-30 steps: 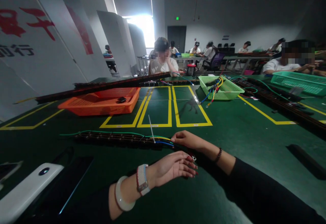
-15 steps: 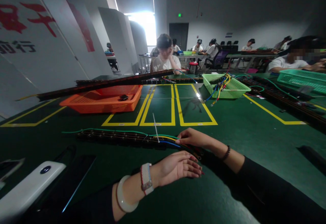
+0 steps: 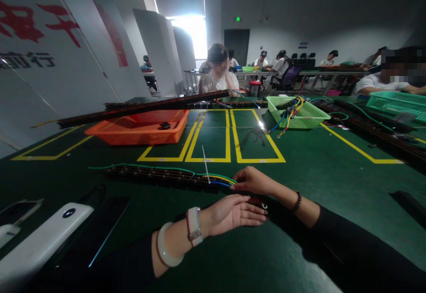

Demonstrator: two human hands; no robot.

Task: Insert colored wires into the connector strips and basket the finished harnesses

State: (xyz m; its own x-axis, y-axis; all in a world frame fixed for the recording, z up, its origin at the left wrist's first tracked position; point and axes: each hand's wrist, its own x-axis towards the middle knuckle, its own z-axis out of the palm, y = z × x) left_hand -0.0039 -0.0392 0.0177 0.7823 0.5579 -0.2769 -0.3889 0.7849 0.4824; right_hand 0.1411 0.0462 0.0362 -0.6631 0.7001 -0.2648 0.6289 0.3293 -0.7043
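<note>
A long dark strip (image 3: 149, 175) with metal contacts lies across the green table, with green, yellow and blue wires running along it. The wires (image 3: 221, 180) pass at the strip's right end into the closed fingertips of my right hand (image 3: 258, 181). A white cable tie (image 3: 206, 164) sticks up from the bundle, its tail free. Just in front, my left hand (image 3: 231, 215) is open, palm turned up and fingers stretched out. Beside its fingertips shows a ring terminal (image 3: 264, 206), with a red wire partly hidden behind the fingers.
An orange basket (image 3: 136, 135) stands at the back left, another strip (image 3: 143, 106) lying over it. A light green basket (image 3: 299, 117) holds wires with ring terminals. More strips lie at right (image 3: 369, 128). A white device (image 3: 46, 239) lies front left. A person (image 3: 218, 80) sits opposite.
My left hand has tilted and straightened its fingers, rising slightly towards the wires. My right hand keeps its pinch almost in place. The view has shifted a little.
</note>
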